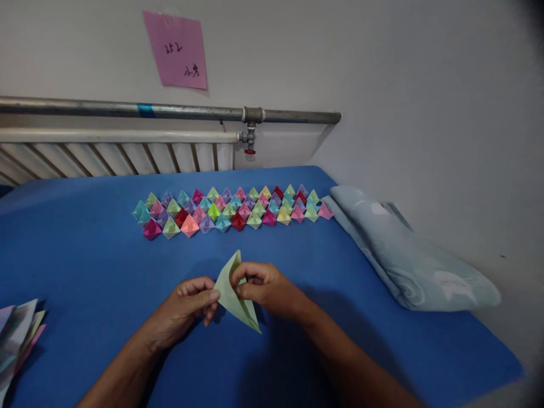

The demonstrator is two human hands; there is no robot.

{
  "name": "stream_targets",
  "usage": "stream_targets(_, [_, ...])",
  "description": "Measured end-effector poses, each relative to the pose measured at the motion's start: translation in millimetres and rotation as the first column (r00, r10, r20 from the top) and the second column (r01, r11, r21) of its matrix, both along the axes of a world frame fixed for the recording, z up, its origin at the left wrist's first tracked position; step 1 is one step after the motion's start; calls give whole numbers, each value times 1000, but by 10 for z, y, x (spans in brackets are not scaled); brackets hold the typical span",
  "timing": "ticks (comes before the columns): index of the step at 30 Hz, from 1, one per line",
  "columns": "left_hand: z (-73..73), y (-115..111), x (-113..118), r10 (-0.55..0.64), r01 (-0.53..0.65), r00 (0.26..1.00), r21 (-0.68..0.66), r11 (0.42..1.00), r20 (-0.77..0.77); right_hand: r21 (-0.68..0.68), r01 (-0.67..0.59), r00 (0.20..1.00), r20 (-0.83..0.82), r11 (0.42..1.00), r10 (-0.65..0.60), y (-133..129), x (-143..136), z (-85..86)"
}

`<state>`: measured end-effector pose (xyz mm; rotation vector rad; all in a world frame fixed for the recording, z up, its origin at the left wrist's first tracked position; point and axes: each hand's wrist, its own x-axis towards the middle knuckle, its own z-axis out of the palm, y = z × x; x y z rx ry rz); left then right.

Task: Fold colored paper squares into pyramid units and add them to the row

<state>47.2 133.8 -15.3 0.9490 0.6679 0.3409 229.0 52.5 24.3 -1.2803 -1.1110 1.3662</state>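
A pale green folded paper (pixel 229 292) is held up above the blue surface, its long edge slanting from upper left to lower right. My left hand (pixel 191 306) pinches its left corner between thumb and fingers. My right hand (pixel 267 286) has its fingers at the opening between the paper's layers, closed on the near edge; the fingertips are partly hidden inside the fold. Beyond both hands, several rows of small folded paper boats (pixel 223 222) in many colours stand close together.
At the lower left lies a stack of coloured paper sheets (pixel 19 340). A folded light blue blanket (pixel 408 255) rests along the right wall. Behind the blue sheet (pixel 93 255) are a radiator (pixel 161 158), a pipe (pixel 191 112) and a pink note (pixel 178 54) on the wall.
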Motion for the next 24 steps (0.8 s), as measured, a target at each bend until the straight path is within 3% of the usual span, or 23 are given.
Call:
stream_targets(2, [4, 5, 5, 6, -6, 1000, -7, 1000, 16, -7, 7, 1000, 7, 1000, -7, -1, -26, -35])
stream_targets(5, [17, 12, 20, 46, -47, 999, 21, 999, 25, 146, 77, 973, 204, 986, -107, -12, -77, -80])
stream_targets(8, [24, 11, 38, 98, -99, 995, 54, 994, 29, 365, 53, 860, 456, 930, -228, -13, -111, -124])
stream_targets(11, [20, 4, 55, 128, -130, 991, 61, 990, 25, 452, -2, 775, 564, 892, -284, -2, -127, -176])
stream_targets(20, [34, -49, 59, 174, -175, 984, 32, 984, 27, 410, 2, 743, 610, 912, -276, 15, -153, -225])
stream_targets(24, [56, -78, 32, 126, -128, 992, 89, 988, 30, 383, -30, 633, 722, 923, -279, -3, -169, -224])
